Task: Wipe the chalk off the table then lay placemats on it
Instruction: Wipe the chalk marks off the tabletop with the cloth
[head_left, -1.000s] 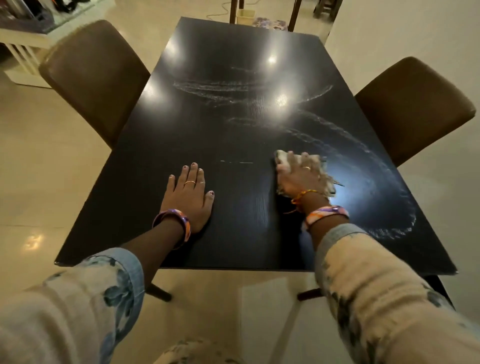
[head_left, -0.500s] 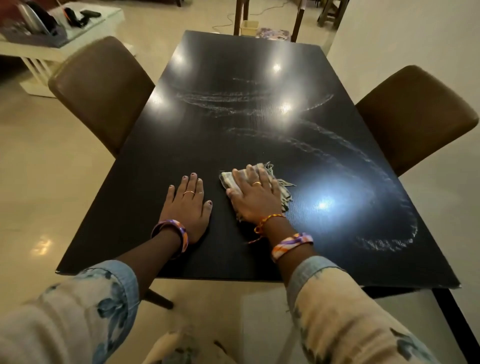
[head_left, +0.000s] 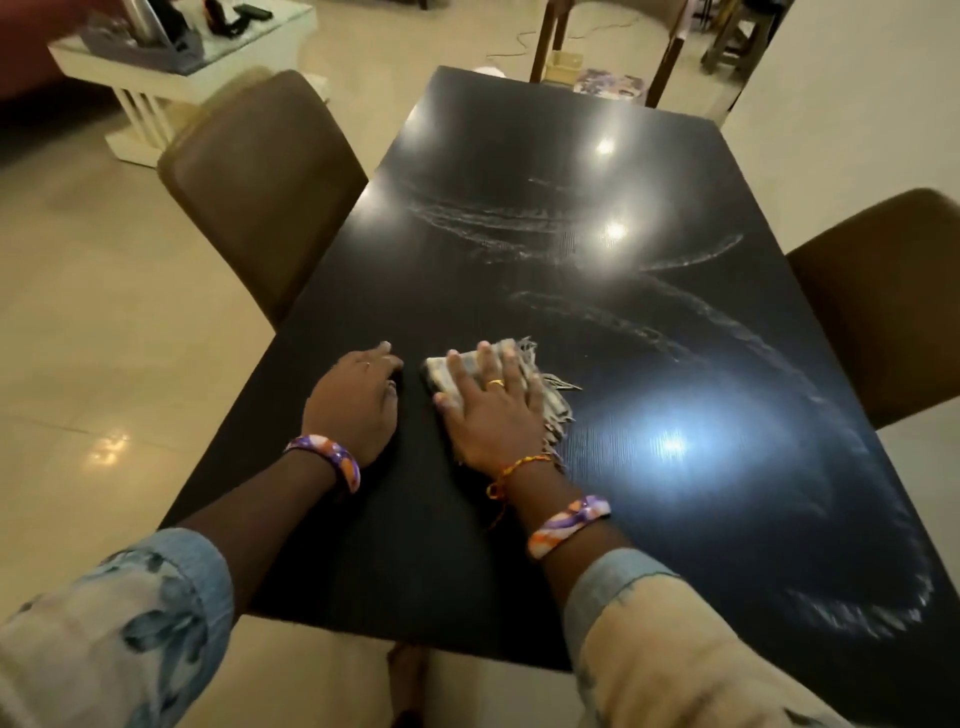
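A black rectangular table (head_left: 597, 156) carries pale chalk streaks (head_left: 519, 223) across its middle and a curved chalk arc (head_left: 862, 618) toward its right near corner. My right hand (head_left: 488, 410) lies flat with straight fingers on a folded fringed cloth (head_left: 545, 395) near the table's front. My left hand (head_left: 356, 400) rests on the bare tabletop just left of the cloth, its fingers bent downward at the tips. No placemat shows in this view.
Brown upholstered chairs stand at the table's left (head_left: 260, 176) and right (head_left: 883, 296). A wooden chair (head_left: 608, 52) stands at the far end. A white side table (head_left: 171, 67) with dark items sits at the back left on a glossy tiled floor.
My right hand slid the cloth leftward from the table's right-centre until it sits beside my left hand. My left hand stayed in place, and its fingers now bend down. The camera shifted left.
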